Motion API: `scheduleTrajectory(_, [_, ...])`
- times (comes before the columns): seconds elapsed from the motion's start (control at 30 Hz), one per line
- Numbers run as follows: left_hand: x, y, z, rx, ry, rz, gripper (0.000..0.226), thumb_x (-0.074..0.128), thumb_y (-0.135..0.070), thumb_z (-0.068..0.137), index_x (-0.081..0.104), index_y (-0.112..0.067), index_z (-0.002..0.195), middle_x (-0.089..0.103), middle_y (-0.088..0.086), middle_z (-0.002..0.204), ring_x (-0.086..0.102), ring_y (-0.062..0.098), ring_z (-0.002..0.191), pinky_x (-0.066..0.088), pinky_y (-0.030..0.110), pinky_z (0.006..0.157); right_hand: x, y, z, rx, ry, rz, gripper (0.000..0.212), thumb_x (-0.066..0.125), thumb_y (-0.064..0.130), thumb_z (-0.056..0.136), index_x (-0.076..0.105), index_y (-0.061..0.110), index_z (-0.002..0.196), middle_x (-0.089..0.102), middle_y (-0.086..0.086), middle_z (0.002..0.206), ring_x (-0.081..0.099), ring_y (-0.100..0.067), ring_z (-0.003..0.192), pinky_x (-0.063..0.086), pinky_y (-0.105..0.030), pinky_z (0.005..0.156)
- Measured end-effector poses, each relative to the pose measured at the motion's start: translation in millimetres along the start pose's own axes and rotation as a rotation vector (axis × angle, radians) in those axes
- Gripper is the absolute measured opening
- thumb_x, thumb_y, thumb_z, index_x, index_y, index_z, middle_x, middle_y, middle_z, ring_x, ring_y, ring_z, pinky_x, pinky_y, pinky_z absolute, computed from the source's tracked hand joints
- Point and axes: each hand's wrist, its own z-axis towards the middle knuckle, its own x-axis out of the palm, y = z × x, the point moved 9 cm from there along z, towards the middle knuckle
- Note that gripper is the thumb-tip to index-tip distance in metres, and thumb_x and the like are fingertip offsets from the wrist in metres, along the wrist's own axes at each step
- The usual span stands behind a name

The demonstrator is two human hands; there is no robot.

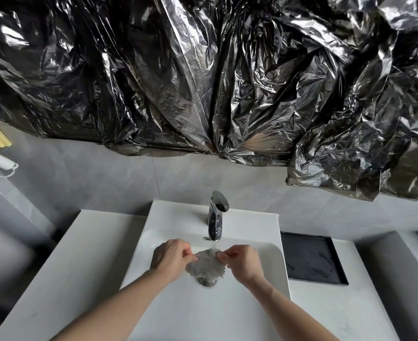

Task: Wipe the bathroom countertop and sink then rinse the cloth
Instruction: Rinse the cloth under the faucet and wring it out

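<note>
Both hands hold a grey cloth (205,265) stretched out in the white sink (240,311), under water running from the chrome tap (216,216) at the sink's back edge. The left hand (172,257) pinches the cloth's left edge with curled fingers; the right hand (245,262) pinches its right edge likewise. The cloth hangs just above the drain (206,282). A black tray (311,258) sits on the counter (62,264) beside the sink's right edge.

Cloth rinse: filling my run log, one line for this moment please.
stage: rinse | cloth under faucet stream | left hand, right hand pinch it | over sink drain
</note>
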Motion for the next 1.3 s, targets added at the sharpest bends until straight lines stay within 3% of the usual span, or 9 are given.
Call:
scheduleTrajectory(0.27, [-4.4,14.2,6.3,-0.035,-0.026,-0.313,0.006,0.077,-0.041,0.085,0.078,-0.038,0.079,0.072,-0.029,0.087,0.068,-0.003,0.076,0.054,0.025,0.076,-2.7,-9.8,4.1,-0.018,0.047,-0.02,0.022,0.08,0.024,0.086,0.066,0.034,0.073,0.079,0.011,0.083,0.074,0.0,0.085,0.058,-0.022,0.077])
scheduleTrajectory(0.4, [4.5,36.5,3.1,-0.203,-0.044,-0.454,0.008,0.079,-0.039,0.086,0.079,-0.039,0.078,0.075,-0.026,0.081,0.069,-0.001,0.076,0.055,0.026,0.074,-3.7,4.3,6.4,-0.033,0.018,0.036,0.019,0.08,0.02,0.083,0.067,0.03,0.073,0.073,0.021,0.068,0.068,0.006,0.069,0.048,-0.011,0.064])
scheduleTrajectory(0.6, [5.9,43.6,-2.9,-0.31,-0.096,-0.534,0.011,0.073,-0.032,0.09,0.075,-0.034,0.08,0.076,-0.015,0.081,0.068,0.005,0.075,0.053,0.028,0.072,-0.1,5.4,5.8,-0.012,-0.047,-0.056,0.023,0.067,0.015,0.087,0.064,0.034,0.074,0.073,0.011,0.07,0.07,-0.007,0.071,0.053,-0.021,0.066])
scheduleTrajectory(0.73, [19.4,34.1,-10.4,-0.253,0.009,-0.115,0.008,0.056,-0.021,0.092,0.056,-0.029,0.091,0.062,-0.011,0.105,0.06,0.017,0.095,0.046,0.032,0.074,11.0,18.0,5.0,-0.055,-0.041,0.041,0.013,0.063,0.021,0.094,0.071,0.022,0.084,0.075,0.009,0.08,0.068,-0.006,0.077,0.052,-0.019,0.07])
scheduleTrajectory(0.8, [31.8,22.7,-9.5,-0.203,0.085,-0.164,0.011,0.06,-0.026,0.093,0.055,-0.029,0.103,0.061,-0.012,0.113,0.06,0.018,0.102,0.047,0.032,0.081,15.6,18.4,3.1,-0.022,-0.03,0.095,0.018,0.059,0.022,0.098,0.071,0.016,0.085,0.073,0.008,0.076,0.065,-0.001,0.07,0.046,-0.012,0.065])
scheduleTrajectory(0.93, [73.4,-18.8,-18.6,-0.132,0.374,-0.507,0.052,0.074,-0.037,0.078,0.055,-0.033,0.126,0.059,-0.018,0.117,0.064,0.014,0.106,0.048,0.021,0.079,21.2,14.0,-0.6,0.053,0.018,0.284,0.027,0.054,0.018,0.099,0.066,0.009,0.076,0.071,-0.003,0.061,0.06,-0.009,0.049,0.053,-0.026,0.058])
scheduleTrajectory(1.1, [91.3,-33.0,-13.7,-0.182,0.411,-0.732,0.006,0.061,-0.021,0.084,0.06,-0.017,0.089,0.07,-0.004,0.084,0.064,0.018,0.076,0.049,0.025,0.065,18.4,10.7,-2.6,0.081,0.074,0.563,0.035,0.058,0.013,0.1,0.067,0.017,0.067,0.07,-0.009,0.065,0.057,-0.019,0.053,0.045,-0.03,0.05])
scheduleTrajectory(1.2, [80.2,-27.7,-5.2,-0.197,0.316,-0.671,0.006,0.062,-0.021,0.094,0.06,-0.019,0.089,0.067,-0.007,0.085,0.059,0.013,0.079,0.044,0.019,0.063,2.0,-5.4,0.1,0.116,-0.006,0.522,0.023,0.065,0.017,0.099,0.071,0.013,0.077,0.07,0.001,0.067,0.06,-0.016,0.055,0.047,-0.029,0.053])
scheduleTrajectory(1.3, [73.3,-19.8,-1.9,-0.246,0.212,-0.738,0.017,0.066,-0.039,0.093,0.065,-0.023,0.094,0.074,-0.003,0.093,0.065,0.017,0.081,0.056,0.031,0.077,-3.1,-20.3,-2.3,0.109,-0.079,0.342,0.017,0.068,0.018,0.097,0.074,0.014,0.082,0.074,0.003,0.072,0.062,-0.007,0.05,0.051,-0.024,0.051])
